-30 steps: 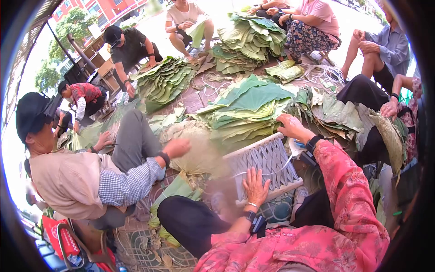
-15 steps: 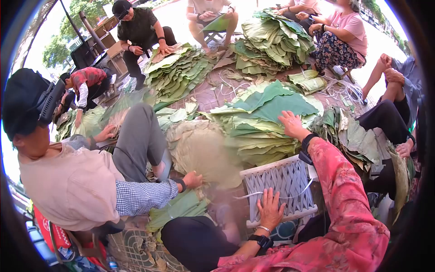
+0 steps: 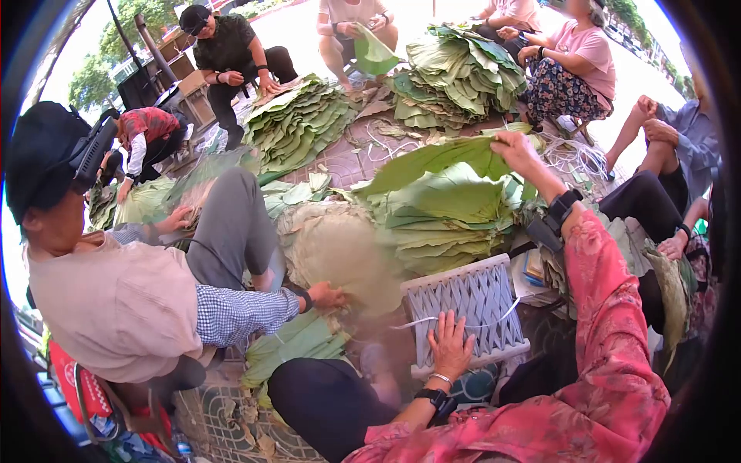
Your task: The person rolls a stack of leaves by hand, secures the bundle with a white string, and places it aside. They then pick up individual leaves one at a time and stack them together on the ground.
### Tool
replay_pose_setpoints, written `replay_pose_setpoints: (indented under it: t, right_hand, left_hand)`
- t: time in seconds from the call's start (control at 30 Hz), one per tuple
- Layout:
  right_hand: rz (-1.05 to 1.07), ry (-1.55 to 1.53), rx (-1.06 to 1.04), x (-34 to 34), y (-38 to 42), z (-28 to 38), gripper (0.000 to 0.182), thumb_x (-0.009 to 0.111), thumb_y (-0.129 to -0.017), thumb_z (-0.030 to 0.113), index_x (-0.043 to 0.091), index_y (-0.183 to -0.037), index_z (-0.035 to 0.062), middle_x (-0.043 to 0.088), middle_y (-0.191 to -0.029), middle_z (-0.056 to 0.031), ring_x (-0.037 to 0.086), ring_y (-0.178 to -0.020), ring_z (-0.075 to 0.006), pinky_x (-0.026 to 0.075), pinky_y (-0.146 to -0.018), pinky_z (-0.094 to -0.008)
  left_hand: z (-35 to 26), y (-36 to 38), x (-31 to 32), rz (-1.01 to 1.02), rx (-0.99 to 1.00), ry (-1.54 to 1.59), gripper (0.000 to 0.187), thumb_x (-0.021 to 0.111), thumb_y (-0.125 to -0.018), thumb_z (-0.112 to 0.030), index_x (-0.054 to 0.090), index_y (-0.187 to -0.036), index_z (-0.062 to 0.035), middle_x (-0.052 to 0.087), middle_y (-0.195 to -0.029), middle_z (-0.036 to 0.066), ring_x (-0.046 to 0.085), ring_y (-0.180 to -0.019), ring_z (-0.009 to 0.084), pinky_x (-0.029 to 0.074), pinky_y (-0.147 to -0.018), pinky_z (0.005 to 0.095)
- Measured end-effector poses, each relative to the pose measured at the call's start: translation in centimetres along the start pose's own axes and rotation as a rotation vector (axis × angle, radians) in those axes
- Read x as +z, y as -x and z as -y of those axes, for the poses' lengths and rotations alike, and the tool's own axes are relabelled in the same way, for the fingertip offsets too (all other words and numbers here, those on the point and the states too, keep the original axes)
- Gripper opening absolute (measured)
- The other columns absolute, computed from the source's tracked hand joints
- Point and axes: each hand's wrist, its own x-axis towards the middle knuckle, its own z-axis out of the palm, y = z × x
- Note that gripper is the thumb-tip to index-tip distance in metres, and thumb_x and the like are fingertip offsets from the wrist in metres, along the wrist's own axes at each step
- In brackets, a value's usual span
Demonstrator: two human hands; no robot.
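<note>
My left hand [image 3: 451, 345] lies flat, fingers apart, on the woven strap seat of a low stool [image 3: 494, 297]. A white cord [image 3: 421, 321] crosses the seat beside my fingers. Farther out, my right hand [image 3: 521, 154] pinches the edge of a large green lotus leaf [image 3: 440, 163]. That leaf is raised and tilted above a thick pile of lotus leaves [image 3: 444, 231], its far part spread to the left. Close to the stool, a dry tan bundle of leaves [image 3: 332, 239] is partly blurred, with another person's hand [image 3: 328, 297] at its lower edge.
A co-worker [image 3: 116, 309] sits close on my left. Two more leaf piles, one at the back left [image 3: 297, 131] and one at the back right [image 3: 459, 77], stand near other seated people. Loose white cords [image 3: 575, 158] lie on the paving at right. Green leaves [image 3: 297, 351] lie by my knee.
My right hand has gone from resting open on the pile to gripping a leaf's edge, lifting it up and away. My left hand stays on the stool.
</note>
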Motion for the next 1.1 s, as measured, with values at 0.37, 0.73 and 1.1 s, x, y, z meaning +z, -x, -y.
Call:
replay_pose_setpoints:
  t: [0.37, 0.73, 1.1]
  right_hand:
    - [-0.171, 0.22, -0.528, -3.7, 22.4, 10.4, 0.021, 0.058, -0.073, 0.005, 0.059, -0.094, 0.0019, 0.061, -0.092, -0.0123, 0.058, -0.086, -0.028, 0.045, -0.073, -0.0345]
    - [0.441, 0.426, -0.537, 7.8, 37.3, 0.4, 0.031, 0.056, -0.067, 0.012, 0.054, -0.098, 0.0052, 0.05, -0.104, -0.0091, 0.047, -0.104, -0.0245, 0.042, -0.078, -0.037]
    - [0.522, 0.267, -0.588, 8.1, 38.0, -0.2, 0.031, 0.062, -0.063, 0.015, 0.057, -0.093, 0.0071, 0.051, -0.1, -0.0093, 0.048, -0.1, -0.0266, 0.046, -0.075, -0.0372]
  left_hand:
    - [2.5, -1.0, -1.3, -0.384, -0.097, 0.562, 0.041, 0.05, -0.087, -0.027, 0.046, -0.12, -0.0024, 0.047, -0.121, 0.018, 0.043, -0.113, 0.0304, 0.033, -0.095, 0.0404]
    - [8.2, 0.6, -2.8, -0.327, -0.676, 1.381, 0.024, 0.059, -0.082, -0.028, 0.052, -0.09, -0.0065, 0.054, -0.08, 0.004, 0.053, -0.068, 0.0164, 0.044, -0.06, 0.0297]
    - [5.6, 1.6, -5.5, -0.679, -0.792, 0.807, 0.03, 0.053, -0.065, -0.003, 0.047, -0.094, 0.0029, 0.05, -0.095, 0.013, 0.049, -0.086, 0.0255, 0.041, -0.076, 0.0347]
